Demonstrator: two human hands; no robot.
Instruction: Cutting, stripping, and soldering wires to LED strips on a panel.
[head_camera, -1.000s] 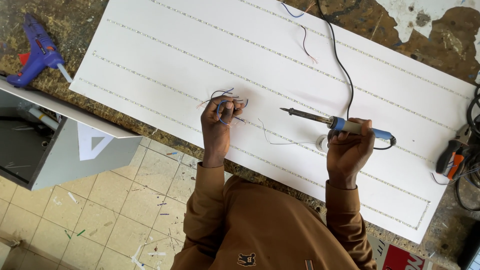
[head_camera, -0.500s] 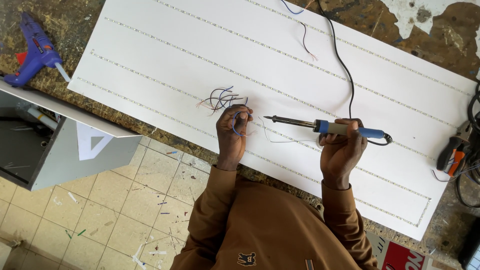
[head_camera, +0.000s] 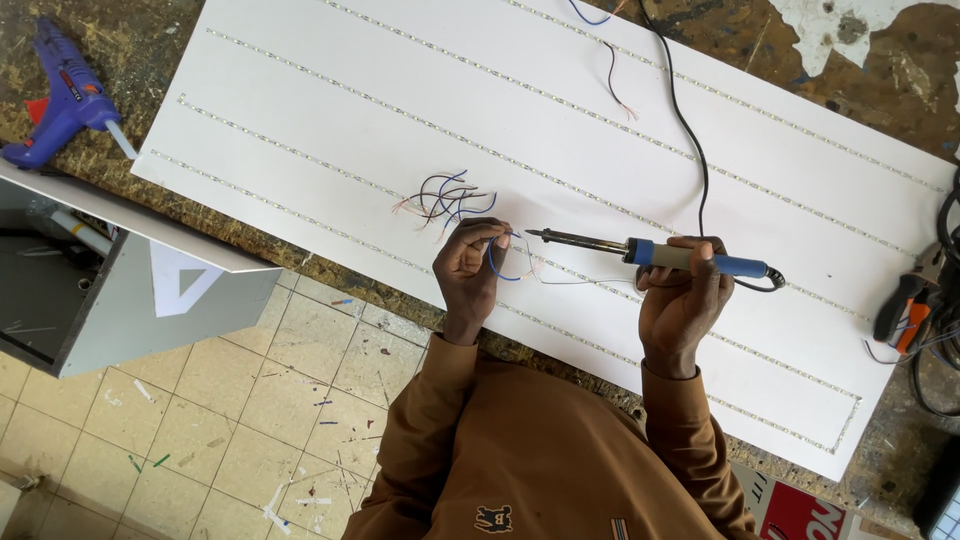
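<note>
White panel (head_camera: 300, 120): left hand (head_camera: 468, 272) fingers pinch thin blue wire (head_camera: 495, 262); right hand (head_camera: 680, 300) grips blue-handled soldering iron (head_camera: 650, 253).

loose wires (head_camera: 445, 197) crowd bare white panel (head_camera: 300, 110).

My workshop: scarred, paint-stained bench (head_camera: 880, 80) under a white panel (head_camera: 330, 110), blue glue gun (head_camera: 60, 110) at ten o'clock, soldering iron (head_camera: 650, 255) centre, orange tool (head_camera: 905, 310) at three o'clock.
</note>
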